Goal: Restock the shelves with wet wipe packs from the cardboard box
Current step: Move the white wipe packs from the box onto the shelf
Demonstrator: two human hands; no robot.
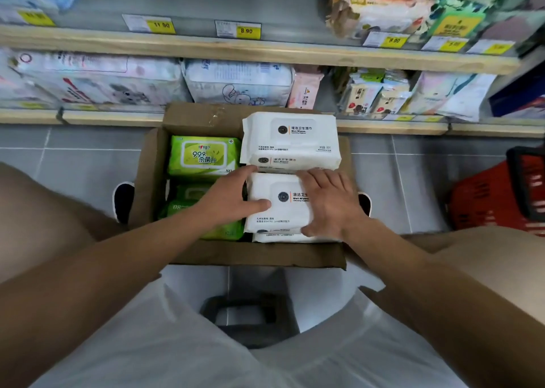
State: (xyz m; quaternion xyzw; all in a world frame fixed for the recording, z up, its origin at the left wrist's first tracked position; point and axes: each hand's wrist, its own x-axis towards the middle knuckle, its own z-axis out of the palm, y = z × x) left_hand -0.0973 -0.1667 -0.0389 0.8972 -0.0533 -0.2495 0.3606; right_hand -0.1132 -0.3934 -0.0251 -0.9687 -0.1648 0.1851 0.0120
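Note:
An open cardboard box (150,175) sits on the grey tiled floor in front of the shelves. Inside it, green wet wipe packs (203,155) fill the left side and white wet wipe packs (290,139) are stacked on the right. Both hands are on the nearest white pack (278,207) at the top of the near stack. My left hand (233,197) grips its left edge, thumb on top and fingers over the far-left corner. My right hand (330,201) lies over its right side, fingers curled round the far edge.
The lower shelf (112,119) behind the box holds large baby-product packs and small wipe packs. The upper shelf (265,49) carries yellow price tags and has bare grey room in its middle. A red shopping basket (498,195) stands on the floor at the right. My knees flank the box.

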